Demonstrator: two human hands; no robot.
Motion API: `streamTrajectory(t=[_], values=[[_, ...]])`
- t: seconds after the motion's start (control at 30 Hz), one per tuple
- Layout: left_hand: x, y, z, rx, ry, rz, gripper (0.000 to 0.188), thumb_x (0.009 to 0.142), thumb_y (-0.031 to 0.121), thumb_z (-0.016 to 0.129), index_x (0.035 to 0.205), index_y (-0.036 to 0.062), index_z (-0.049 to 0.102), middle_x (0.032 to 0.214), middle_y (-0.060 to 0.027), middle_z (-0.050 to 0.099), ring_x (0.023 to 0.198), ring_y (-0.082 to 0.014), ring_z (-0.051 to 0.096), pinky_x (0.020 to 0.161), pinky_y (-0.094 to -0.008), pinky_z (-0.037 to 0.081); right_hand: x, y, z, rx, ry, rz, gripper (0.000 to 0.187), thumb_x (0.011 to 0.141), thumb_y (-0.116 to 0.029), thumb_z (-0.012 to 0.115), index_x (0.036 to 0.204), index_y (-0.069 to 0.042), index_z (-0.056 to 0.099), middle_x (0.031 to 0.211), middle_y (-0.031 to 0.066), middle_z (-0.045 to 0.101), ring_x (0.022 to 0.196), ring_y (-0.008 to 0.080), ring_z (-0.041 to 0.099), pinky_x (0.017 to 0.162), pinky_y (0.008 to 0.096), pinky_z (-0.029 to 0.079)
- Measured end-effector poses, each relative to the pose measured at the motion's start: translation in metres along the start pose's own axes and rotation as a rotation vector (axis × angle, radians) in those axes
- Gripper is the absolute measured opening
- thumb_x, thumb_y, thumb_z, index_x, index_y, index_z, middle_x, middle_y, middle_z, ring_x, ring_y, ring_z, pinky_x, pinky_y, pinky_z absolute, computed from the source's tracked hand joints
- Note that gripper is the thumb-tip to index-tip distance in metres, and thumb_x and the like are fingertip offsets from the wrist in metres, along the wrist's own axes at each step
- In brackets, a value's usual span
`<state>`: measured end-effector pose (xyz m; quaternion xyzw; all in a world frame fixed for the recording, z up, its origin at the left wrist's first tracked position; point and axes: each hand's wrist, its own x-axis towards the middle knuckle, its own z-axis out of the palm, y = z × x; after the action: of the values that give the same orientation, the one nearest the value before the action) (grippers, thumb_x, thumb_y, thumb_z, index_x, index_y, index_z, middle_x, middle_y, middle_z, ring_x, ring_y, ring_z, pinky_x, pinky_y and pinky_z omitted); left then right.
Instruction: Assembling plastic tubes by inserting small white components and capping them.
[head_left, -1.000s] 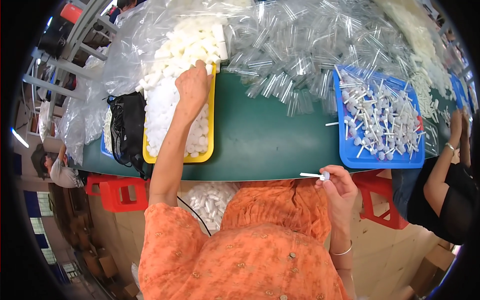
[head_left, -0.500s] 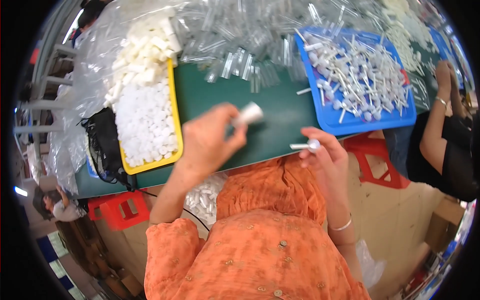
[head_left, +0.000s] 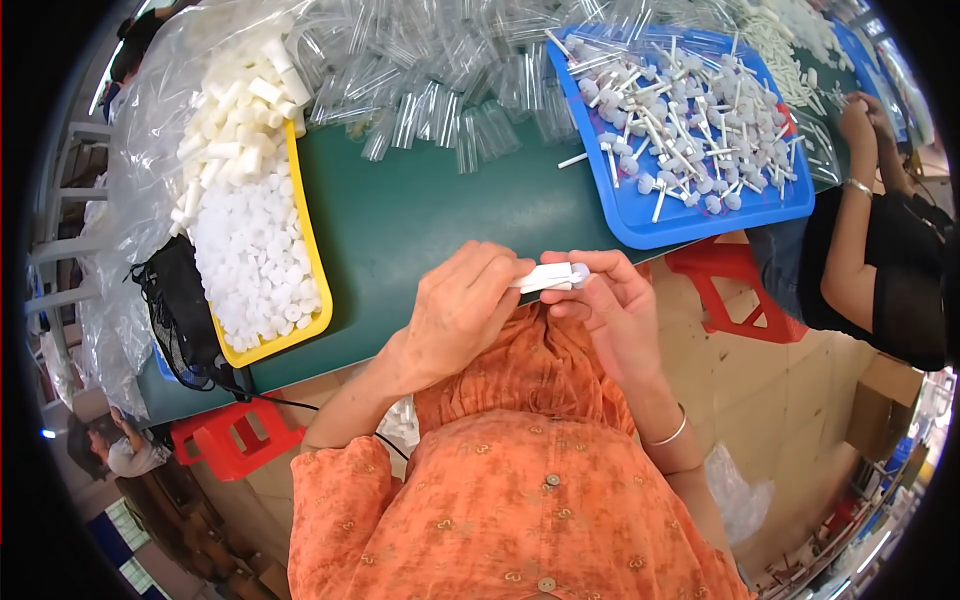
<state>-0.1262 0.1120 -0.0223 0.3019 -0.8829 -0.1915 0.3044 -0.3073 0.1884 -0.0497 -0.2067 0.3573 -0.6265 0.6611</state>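
In front of my waist, by the table's near edge, my two hands are close together. Fingers closed, my left hand [head_left: 455, 310] pinches a short white cylinder [head_left: 546, 273]. A thin white stick with a round translucent cap [head_left: 580, 273] is between the fingertips of my right hand [head_left: 625, 315]. Cylinder and stick lie side by side, almost parallel, the cap toward my right hand. Whether the two touch along their length is hard to make out.
A yellow tray [head_left: 322, 285] of small white caps and cream cylinders stands left, beside a black mesh bag [head_left: 180, 300]. Clear plastic tubes [head_left: 430, 115] are piled at the back. A blue tray [head_left: 640, 228] holds capped sticks. Another person's arm [head_left: 850, 240] is at right, near a red stool [head_left: 735, 295].
My left hand has brought the white cylinder down and rightward, and my right hand has moved left with the capped stick. The two pieces, apart before, are now together.
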Motion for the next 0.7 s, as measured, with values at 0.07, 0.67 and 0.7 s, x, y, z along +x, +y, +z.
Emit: streamTrajectory(t=[0.07,0.67,0.7], values=[[0.000,-0.001,-0.001,0.011,-0.017,0.009,0.025,0.074,-0.005,0.067,0.097,0.0034,0.062,0.086,-0.0097,0.063,0.072,-0.0267,0.062,0.061,-0.0354,0.051,0.000,0.002,0.001,-0.128,-0.002,-0.052,0.021,0.099,-0.005,0.052,0.118,0.004,0.053,0.123,0.0239,0.060,0.094,0.0246,0.069,0.081,0.0308,0.059],[0.020,-0.010,-0.025,-0.508,-0.067,-0.409,0.012,0.092,0.010,0.063,0.091,-0.0016,0.060,0.082,-0.0134,0.063,0.072,-0.0235,0.062,0.064,-0.0346,0.048,0.012,-0.011,0.010,-1.311,-0.148,-0.781,0.033,0.072,-0.001,0.077,0.102,-0.008,0.065,0.097,0.0077,0.066,0.088,0.0272,0.061,0.083,0.0397,0.048],[0.032,-0.027,-0.025,-0.271,0.070,-0.348,0.013,0.090,0.011,0.065,0.086,-0.0010,0.060,0.080,-0.0139,0.063,0.071,-0.0262,0.062,0.063,-0.0363,0.049,0.013,-0.011,0.009,-1.275,-0.125,-0.759,0.032,0.073,0.000,0.077,0.101,-0.008,0.066,0.093,0.0075,0.067,0.086,0.0260,0.061,0.080,0.0385,0.049]])
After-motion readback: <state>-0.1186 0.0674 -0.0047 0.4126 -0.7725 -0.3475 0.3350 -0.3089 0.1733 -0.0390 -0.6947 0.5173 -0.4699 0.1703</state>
